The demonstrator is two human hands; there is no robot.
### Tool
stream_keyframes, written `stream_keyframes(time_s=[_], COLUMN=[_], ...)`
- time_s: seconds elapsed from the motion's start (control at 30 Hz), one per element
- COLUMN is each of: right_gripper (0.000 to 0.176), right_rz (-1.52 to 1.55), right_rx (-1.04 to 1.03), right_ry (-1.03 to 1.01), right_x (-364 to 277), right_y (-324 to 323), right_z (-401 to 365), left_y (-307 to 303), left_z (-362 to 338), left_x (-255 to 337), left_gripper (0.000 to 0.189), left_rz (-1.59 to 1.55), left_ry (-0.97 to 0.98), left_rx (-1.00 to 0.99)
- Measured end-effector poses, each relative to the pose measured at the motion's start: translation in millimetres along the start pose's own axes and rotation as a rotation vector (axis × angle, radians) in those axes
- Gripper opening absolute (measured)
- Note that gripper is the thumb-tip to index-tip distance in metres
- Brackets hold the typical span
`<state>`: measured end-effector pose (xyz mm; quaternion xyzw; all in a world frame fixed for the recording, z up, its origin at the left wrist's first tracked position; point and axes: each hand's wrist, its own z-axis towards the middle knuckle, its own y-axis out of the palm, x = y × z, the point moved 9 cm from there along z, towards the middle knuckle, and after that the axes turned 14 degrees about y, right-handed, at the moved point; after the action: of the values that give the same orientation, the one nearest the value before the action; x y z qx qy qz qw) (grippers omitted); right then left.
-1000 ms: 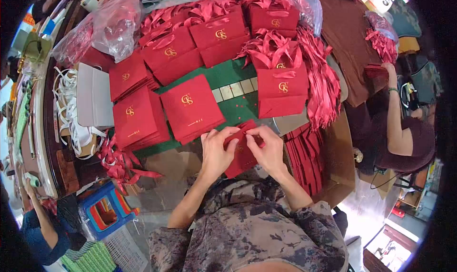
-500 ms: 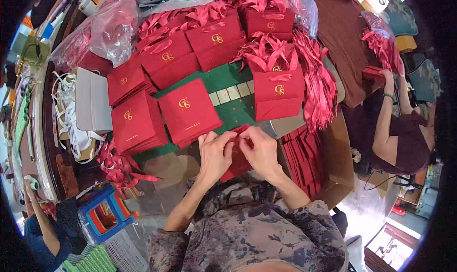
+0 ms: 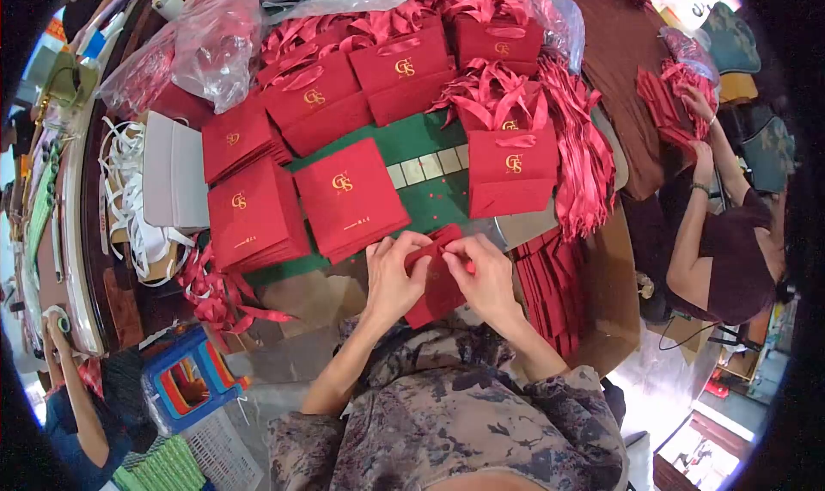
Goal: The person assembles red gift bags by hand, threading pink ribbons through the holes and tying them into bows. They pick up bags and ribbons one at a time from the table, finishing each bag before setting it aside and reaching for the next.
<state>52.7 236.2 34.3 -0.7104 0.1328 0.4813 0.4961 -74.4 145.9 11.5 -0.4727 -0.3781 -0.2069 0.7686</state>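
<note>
Between my two hands, just in front of my body, is a red bag, its upper edge at my fingertips. My left hand pinches the bag's top edge on the left side. On the right side of that edge, my right hand is closed with thumb and forefinger together, and a bit of red ribbon shows at its fingertips. Beyond my left hand lies a stack of flat red bags with gold lettering. A folded red bag with a ribbon handle lies beyond my right hand.
Bundled red ribbons hang beside a cardboard box holding red bags at right. More ribboned bags and clear plastic lie farther back. One co-worker handles red items at right; another person's arm is at lower left.
The red bag shows more between my hands, which have moved slightly apart at the bag's top edge. The co-worker at right now has both hands at the red items.
</note>
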Motion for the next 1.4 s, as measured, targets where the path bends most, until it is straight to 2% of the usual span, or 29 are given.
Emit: stream_keyframes(time_s=[0.03,0.17,0.37,0.43,0.5,0.57,0.63,0.77,0.83,0.87,1.0,1.07,1.17,1.4], right_gripper=[0.011,0.012,0.012,0.012,0.011,0.01,0.012,0.015,0.021,0.023,0.022,0.018,0.015,0.014], right_rz=[-0.089,-0.134,-0.082,-0.062,-0.151,-0.193,-0.397,-0.338,-0.236,-0.144,-0.09,0.078,0.153,0.141], right_rx=[-0.01,0.021,0.026,-0.023,-0.214,-0.22,-0.296,-0.394,-0.611,-0.613,-0.488,-0.219,-0.099,-0.009], right_ry=[0.005,-0.049,-0.156,-0.155,-0.26,-0.249,-0.225,-0.257,-0.071,-0.034,0.017,0.097,0.074,-0.009], right_x=[1,3,-25,-27,-32,-26,-18,-17,-3,4,14,22,10,-6], right_y=[1,7,-24,-30,-15,-11,0,9,22,27,39,24,9,-2], right_z=[0,0,13,23,25,26,29,41,49,54,51,60,59,44], left_y=[0,3,-2,-3,-4,-4,-3,-4,-5,-6,-10,-9,-16,-27], left_z=[0,0,-1,-1,0,-1,-3,-6,-5,-5,-4,-9,-11,-14], left_x=[0,8,22,31,48,54,58,60,60,57,41,40,33,21], left_gripper=[0.023,0.022,0.017,0.016,0.015,0.015,0.014,0.013,0.014,0.014,0.018,0.019,0.02,0.02], left_rz=[0.002,0.055,0.142,0.159,0.25,0.298,0.349,0.401,0.399,0.357,0.265,0.259,0.198,0.138], left_ry=[-0.002,0.044,0.114,0.142,0.261,0.315,0.367,0.422,0.427,0.402,0.289,0.282,0.223,0.116], left_rx=[0.003,0.0,0.035,0.034,0.042,0.049,0.058,0.076,0.08,0.079,0.033,0.039,0.067,0.078])
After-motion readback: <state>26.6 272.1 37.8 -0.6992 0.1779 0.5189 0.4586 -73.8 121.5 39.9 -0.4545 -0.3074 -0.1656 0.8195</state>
